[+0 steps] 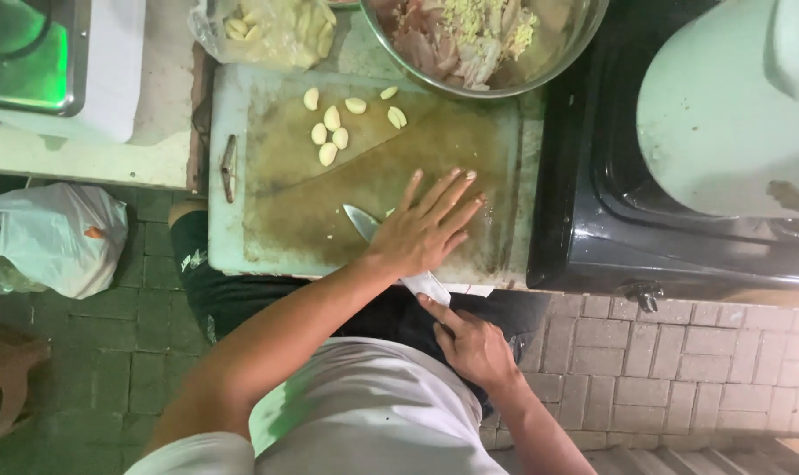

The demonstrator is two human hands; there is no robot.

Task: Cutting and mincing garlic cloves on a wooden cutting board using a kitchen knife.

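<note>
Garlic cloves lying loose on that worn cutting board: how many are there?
8 peeled pale garlic cloves sit near the far edge of the worn green cutting board: five clustered left, three spread right. Another may be hidden under the left hand pressing the knife blade.

The person is wearing a white short-sleeved shirt (pixel 364 405) and dark shorts (pixel 232 295) bearing small pale markings; both forearms are showing bare, without watch or rings.

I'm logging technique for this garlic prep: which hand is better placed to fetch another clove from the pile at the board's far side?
Probably the left hand: it lies flat and open on the knife blade, nearer the garlic cloves. The right hand grips the knife handle off the cutting board.
</note>
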